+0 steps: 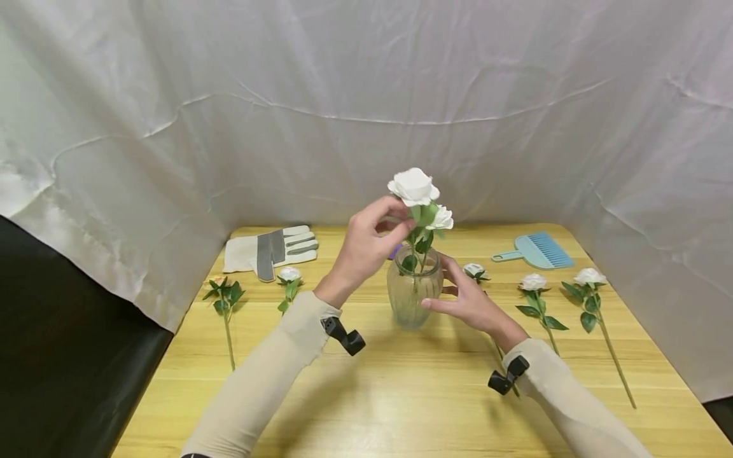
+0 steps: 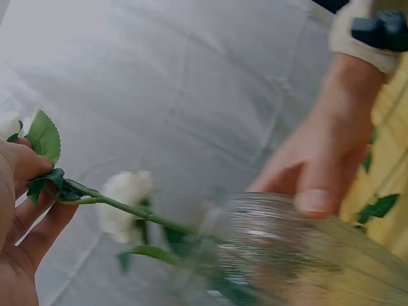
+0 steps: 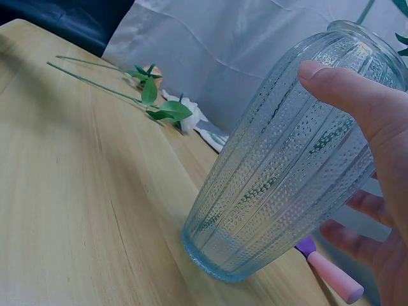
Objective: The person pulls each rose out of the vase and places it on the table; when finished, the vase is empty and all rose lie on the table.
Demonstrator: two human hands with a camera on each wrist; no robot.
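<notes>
A ribbed clear glass vase (image 1: 408, 302) stands upright on the wooden table. My right hand (image 1: 471, 305) holds its side, thumb in front and fingers round the back, as the vase in the right wrist view (image 3: 287, 166) shows. Above the rim, my left hand (image 1: 369, 238) pinches a white rose (image 1: 412, 186) by its stem just under the bloom. That green stem (image 2: 137, 211) runs down into the vase mouth in the left wrist view. A second white rose (image 1: 442, 218) leans out of the vase beside it.
On the left lie an orange rose (image 1: 217, 282), a white rose (image 1: 289, 275) and a work glove (image 1: 269, 249). Several white roses, one of them far right (image 1: 590, 277), and a blue brush (image 1: 541, 251) lie on the right. A pink-handled tool (image 3: 335, 277) lies behind the vase.
</notes>
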